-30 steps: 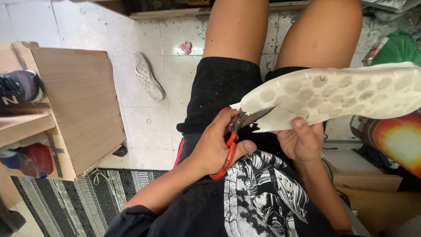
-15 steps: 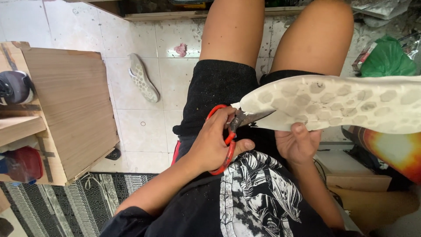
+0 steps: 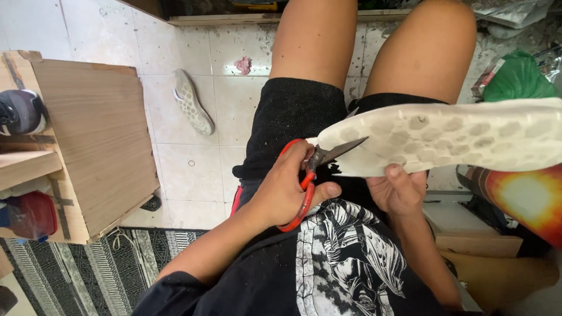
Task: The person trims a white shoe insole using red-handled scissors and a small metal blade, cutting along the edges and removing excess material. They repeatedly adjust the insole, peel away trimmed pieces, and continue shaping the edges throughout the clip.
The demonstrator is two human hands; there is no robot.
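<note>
My left hand (image 3: 287,190) grips red-handled scissors (image 3: 304,187) over my lap. Their dark blades (image 3: 339,151) lie against the pointed end of a white shoe sole (image 3: 456,137). The sole has a bumpy, pebbled underside and stretches to the right edge of the view. From below, my right hand (image 3: 398,190) holds the sole, with the thumb pressed on its near edge. I sit in black shorts and a black printed shirt, bare knees pointing away.
A wooden shelf unit (image 3: 93,140) stands at left with shoes (image 3: 20,111) in it. Another white sole (image 3: 192,100) lies on the tiled floor. A striped rug (image 3: 70,269) is at lower left, a green bag (image 3: 515,79) and boxes at right.
The sole has dropped a little and levelled out in my right hand. The scissors stay at its tip, blades slightly apart.
</note>
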